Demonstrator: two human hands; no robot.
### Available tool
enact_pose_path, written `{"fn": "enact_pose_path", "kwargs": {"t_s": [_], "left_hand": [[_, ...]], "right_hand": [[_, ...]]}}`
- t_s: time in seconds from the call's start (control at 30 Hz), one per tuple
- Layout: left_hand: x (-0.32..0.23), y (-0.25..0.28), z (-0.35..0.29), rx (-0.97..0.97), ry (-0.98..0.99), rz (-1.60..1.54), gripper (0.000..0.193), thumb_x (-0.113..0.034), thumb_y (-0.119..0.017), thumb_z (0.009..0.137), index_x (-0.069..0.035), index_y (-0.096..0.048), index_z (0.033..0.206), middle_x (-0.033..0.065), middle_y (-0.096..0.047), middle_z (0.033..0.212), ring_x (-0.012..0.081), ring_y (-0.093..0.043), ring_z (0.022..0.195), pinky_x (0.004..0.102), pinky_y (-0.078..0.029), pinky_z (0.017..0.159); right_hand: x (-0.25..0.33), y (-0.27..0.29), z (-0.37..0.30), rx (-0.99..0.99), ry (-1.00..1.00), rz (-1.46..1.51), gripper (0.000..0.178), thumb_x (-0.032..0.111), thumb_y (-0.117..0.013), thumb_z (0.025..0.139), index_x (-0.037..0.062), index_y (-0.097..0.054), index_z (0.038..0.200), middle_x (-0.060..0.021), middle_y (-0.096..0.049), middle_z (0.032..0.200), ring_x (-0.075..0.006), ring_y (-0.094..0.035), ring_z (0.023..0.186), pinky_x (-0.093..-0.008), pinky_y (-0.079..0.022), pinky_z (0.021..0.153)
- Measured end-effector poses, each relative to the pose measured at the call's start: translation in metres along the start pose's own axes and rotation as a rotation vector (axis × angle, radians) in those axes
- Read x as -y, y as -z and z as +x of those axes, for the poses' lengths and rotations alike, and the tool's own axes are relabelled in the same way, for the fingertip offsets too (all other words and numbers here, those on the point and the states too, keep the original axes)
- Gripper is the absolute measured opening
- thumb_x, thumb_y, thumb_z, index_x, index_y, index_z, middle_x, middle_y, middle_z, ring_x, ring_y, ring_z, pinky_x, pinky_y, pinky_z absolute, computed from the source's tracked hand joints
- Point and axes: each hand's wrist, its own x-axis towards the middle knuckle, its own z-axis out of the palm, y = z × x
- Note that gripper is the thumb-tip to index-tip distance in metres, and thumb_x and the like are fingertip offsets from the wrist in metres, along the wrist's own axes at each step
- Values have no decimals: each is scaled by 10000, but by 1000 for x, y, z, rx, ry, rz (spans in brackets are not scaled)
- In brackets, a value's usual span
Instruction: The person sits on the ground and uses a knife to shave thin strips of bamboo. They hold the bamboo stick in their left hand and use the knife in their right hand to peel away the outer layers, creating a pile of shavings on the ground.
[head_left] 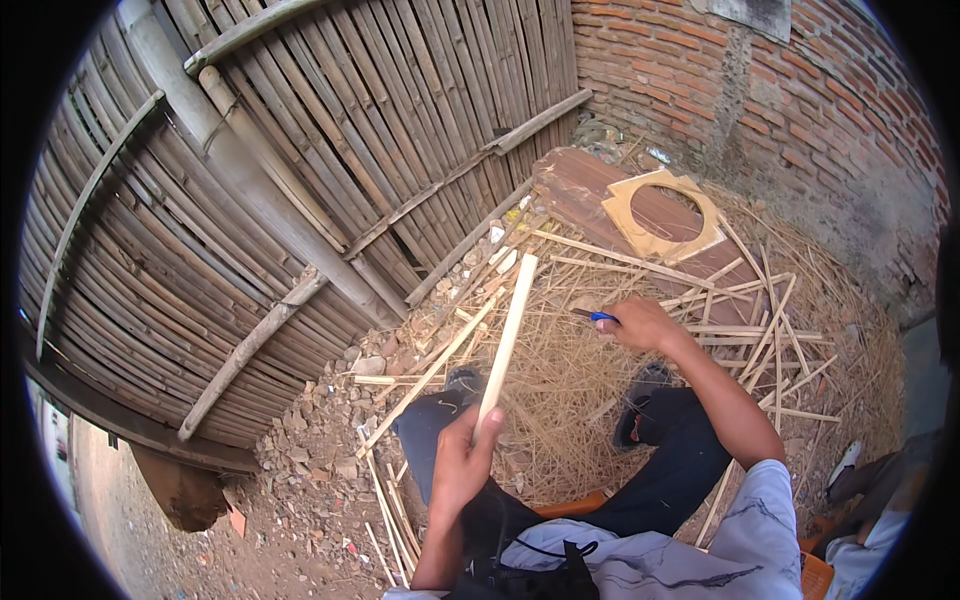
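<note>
1. Left hand (462,462) is closed on the lower end of a long pale bamboo strip (505,335), held slanting upward over the knees.
2. Right hand (640,324) grips a blue-handled knife (593,316), blade apart from the strip: no cut in hand now.
3. Thin straw-coloured shavings (575,390) and many cut pale bamboo slats (745,320) cover the ground, so I judge much is done; this strip seems not finished yet.

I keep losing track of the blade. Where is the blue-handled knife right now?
Head view, right of centre: the knife is in the right hand, held out over the straw.

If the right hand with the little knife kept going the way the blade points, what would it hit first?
Probably the pale bamboo strip that the left hand holds up; the right hand aims its knife left toward it, though depth is unclear.
</note>
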Motion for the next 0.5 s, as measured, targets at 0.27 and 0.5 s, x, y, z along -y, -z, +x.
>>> {"fn": "enact_pose_path", "kwargs": {"t_s": [0.27, 0.5], "left_hand": [[-23, -6, 2, -55, -69, 61, 303, -297, -730, 1084, 4, -742, 1055, 35, -581, 660, 73, -486, 629, 316, -415, 559], [-41, -13, 2, -42, -81, 147, 256, -265, -743, 1072, -13, -737, 1027, 79, -647, 597, 148, -648, 532, 338, -480, 532]], "right_hand": [[-1, 15, 0, -43, -20, 38, 412, 449, -615, 1082, 76, -788, 1111, -209, -768, 967, -428, -737, 991, -569, -549, 907], [-9, 7, 2, -10, 101, 100, 393, 376, -629, 1094, 5, -760, 1089, -249, -751, 1013, -468, -712, 992, -572, -532, 921]]}}
